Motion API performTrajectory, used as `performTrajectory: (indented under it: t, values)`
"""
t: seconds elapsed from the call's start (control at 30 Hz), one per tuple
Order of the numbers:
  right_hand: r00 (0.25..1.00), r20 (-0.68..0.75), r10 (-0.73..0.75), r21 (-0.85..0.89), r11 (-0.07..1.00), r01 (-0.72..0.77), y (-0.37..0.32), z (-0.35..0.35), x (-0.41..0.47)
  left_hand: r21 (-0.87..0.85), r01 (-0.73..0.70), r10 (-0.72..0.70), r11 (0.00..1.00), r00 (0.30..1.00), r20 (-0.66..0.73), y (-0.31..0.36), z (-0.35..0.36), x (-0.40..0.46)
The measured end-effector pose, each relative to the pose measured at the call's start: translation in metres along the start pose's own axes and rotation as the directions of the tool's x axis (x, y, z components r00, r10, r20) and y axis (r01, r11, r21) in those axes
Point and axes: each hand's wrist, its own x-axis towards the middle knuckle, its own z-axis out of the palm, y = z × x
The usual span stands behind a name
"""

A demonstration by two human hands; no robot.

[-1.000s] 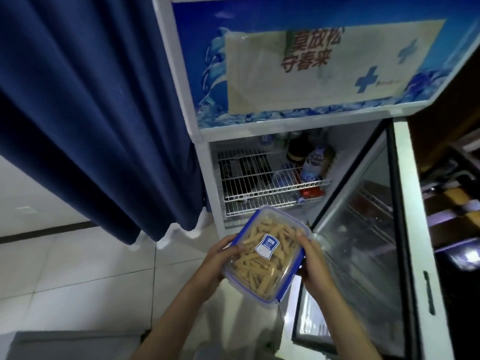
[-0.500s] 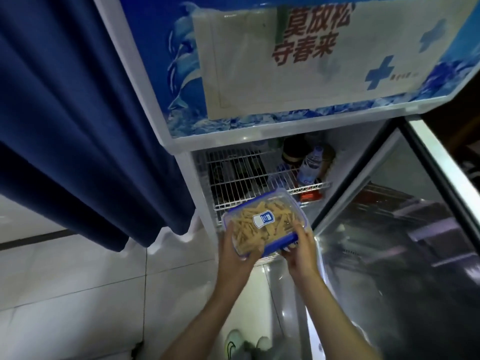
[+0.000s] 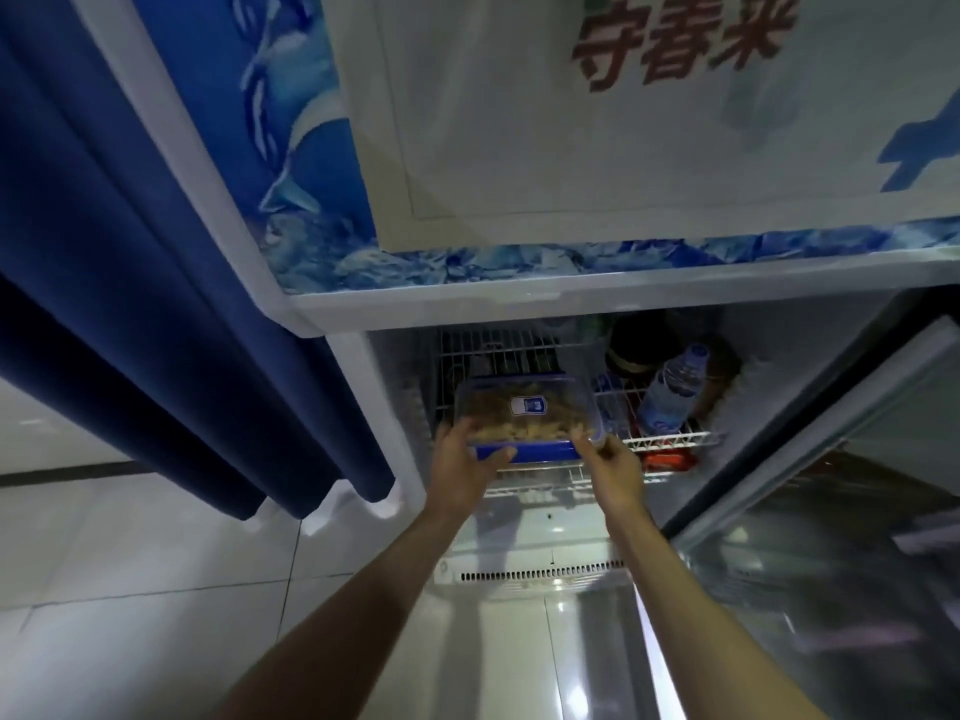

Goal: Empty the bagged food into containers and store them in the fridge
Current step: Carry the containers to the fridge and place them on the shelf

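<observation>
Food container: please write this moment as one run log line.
step: storing | food container: on wire shelf, left of water bottle | left hand, right hand: both holding its near edge

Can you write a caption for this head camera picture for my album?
Both hands slide a food container onto the fridge's wire shelf.

A dark blue curtain (image 3: 156,283) hung well left of the hands, a water bottle (image 3: 672,389) leaned on the wire shelf just right of them, and pale floor tiles (image 3: 130,605) lay below.
</observation>
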Motion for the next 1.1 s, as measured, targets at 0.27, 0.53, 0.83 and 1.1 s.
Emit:
performTrajectory:
  t: [0.27, 0.53, 0.83, 1.1]
  values:
    - [0.983, 0.063, -0.170, -0.153, 0.972, 0.177, 0.048, 0.008, 0.071, 0.098, -0.005, 0.014, 0.995, 0.995, -0.098, -0.031, 0.029, 0.050]
    - [0.746, 0.238, -0.622, -0.838, 0.257, 0.481, 0.083, 0.003, 0.050, 0.629, -0.278, 0.385, 0.726, 0.922, -0.038, -0.074, 0.053, 0.011]
    - [0.810, 0.362, -0.462, -0.835, 0.225, 0.502, 0.049, 0.035, 0.117, 0.745, -0.169, 0.154, 0.645, 0.984, 0.090, -0.050, 0.048, 0.078]
    - [0.880, 0.373, -0.293, -0.835, 0.307, 0.456, 0.025, 0.071, 0.175, 0.626, -0.050, 0.065, 0.778, 0.998, -0.002, -0.027, 0.040, 0.143]
